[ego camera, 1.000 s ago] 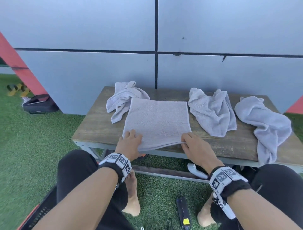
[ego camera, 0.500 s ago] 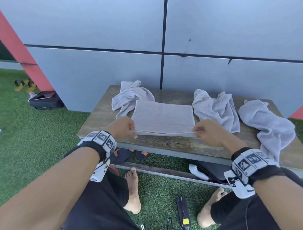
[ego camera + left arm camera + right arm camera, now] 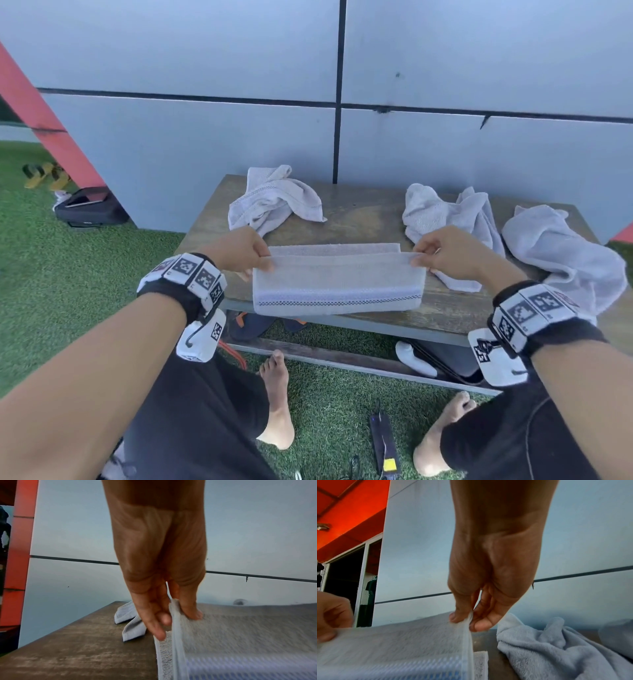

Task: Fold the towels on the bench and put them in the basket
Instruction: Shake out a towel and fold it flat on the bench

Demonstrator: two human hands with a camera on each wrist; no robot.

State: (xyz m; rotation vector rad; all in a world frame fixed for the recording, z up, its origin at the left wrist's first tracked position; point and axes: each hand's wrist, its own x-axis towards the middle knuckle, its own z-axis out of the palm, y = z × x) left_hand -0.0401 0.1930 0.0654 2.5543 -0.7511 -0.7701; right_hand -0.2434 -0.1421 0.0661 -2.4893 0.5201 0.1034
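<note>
A light grey towel [image 3: 337, 284] with a dotted band lies on the near part of the wooden bench [image 3: 363, 219], its near half lifted and carried toward the far edge. My left hand [image 3: 255, 255] pinches its left corner [image 3: 175, 609] between thumb and fingers. My right hand [image 3: 428, 258] pinches the right corner [image 3: 469, 616] the same way. Three crumpled grey towels also lie on the bench: one at the back left [image 3: 274, 202], one at the back right [image 3: 448, 219], one at the far right [image 3: 561, 250]. No basket is in view.
A grey panelled wall [image 3: 342, 85] stands right behind the bench. Green turf [image 3: 61, 274] surrounds it. A black bag [image 3: 89, 209] and sandals [image 3: 44, 174] lie at the left. Shoes [image 3: 416, 359] sit under the bench, and a black device [image 3: 383, 442] lies between my bare feet.
Both hands took hold of the towel's near corners, lifted them and carried that edge away from me, over the towel. The head view shifted down and left.
</note>
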